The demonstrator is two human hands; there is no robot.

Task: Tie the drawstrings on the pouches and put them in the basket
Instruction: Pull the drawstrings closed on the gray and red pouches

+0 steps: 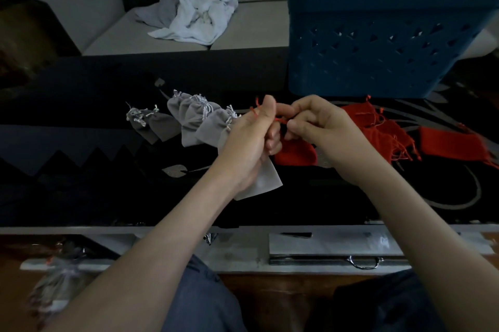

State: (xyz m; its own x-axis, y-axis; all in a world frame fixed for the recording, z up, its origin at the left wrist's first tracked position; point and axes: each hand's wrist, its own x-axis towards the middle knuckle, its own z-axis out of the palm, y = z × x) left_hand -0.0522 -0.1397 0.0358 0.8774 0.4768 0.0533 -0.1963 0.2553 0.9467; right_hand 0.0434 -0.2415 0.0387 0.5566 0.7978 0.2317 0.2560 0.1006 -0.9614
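Grey pouches (189,121): a row left of the surface's (81,104) middle, necks gathered, cords look tied. None in the basket yet, as far as its inside shows.

Left hand (251,137): fingers curled, thumb raised, pinching one end of the red drawstring (280,119). One more grey pouch (266,180) lies under this wrist; held or just lying there, cannot tell.

Red pouch (295,153): hangs between the two hands, above the middle of the surface.

Right hand (321,126): fingers curled, pinching the other end of the drawstring.

Red pouches (391,131): loose heap towards the right edge, cords splayed, seemingly untied.

Basket (378,42): blue, at the far right corner, open top.

Risks (judgement): the cord is thin, so an end may slip from the pinch and the knot come out loose. The left wrist could drag the grey pouch beneath it. Splayed cords in the red heap may tangle on pick-up.

Surroundings: a crumpled white cloth (194,15) on the sofa (256,29) beyond the far edge. Nothing blocks the way to the basket.
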